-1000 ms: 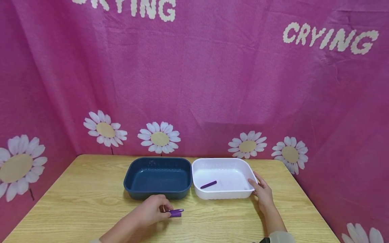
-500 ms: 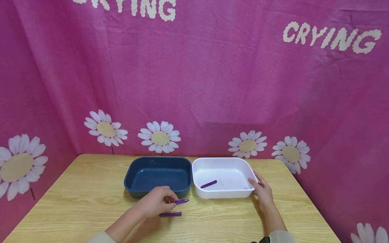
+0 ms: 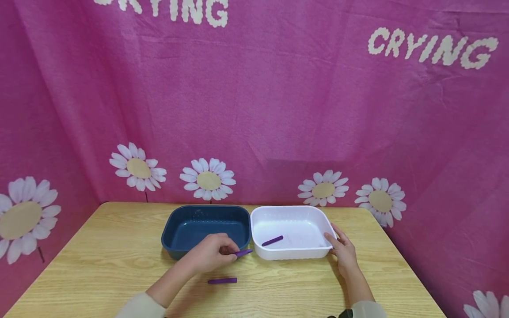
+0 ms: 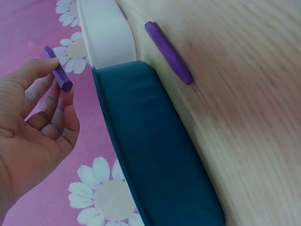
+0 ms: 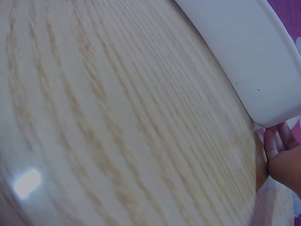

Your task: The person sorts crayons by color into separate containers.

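My left hand pinches a purple crayon between thumb and fingers, above the near right corner of the dark blue tray. The crayon's tip points right, toward the white tray. A second purple crayon lies on the table in front of the blue tray. Inside the white tray, near its left side, rests another purple crayon. My right hand grips the white tray's right wall, thumb over the rim and fingers outside; the right wrist view shows only part of that hand.
Both trays stand side by side, touching, toward the back of the wooden table. A pink cloth printed with daisies hangs behind and at the sides. Bare tabletop shows left of the blue tray and along the front.
My left hand has lifted one crayon from beside the other on the table and carried it up and to the right. The right hand stays on the white tray.
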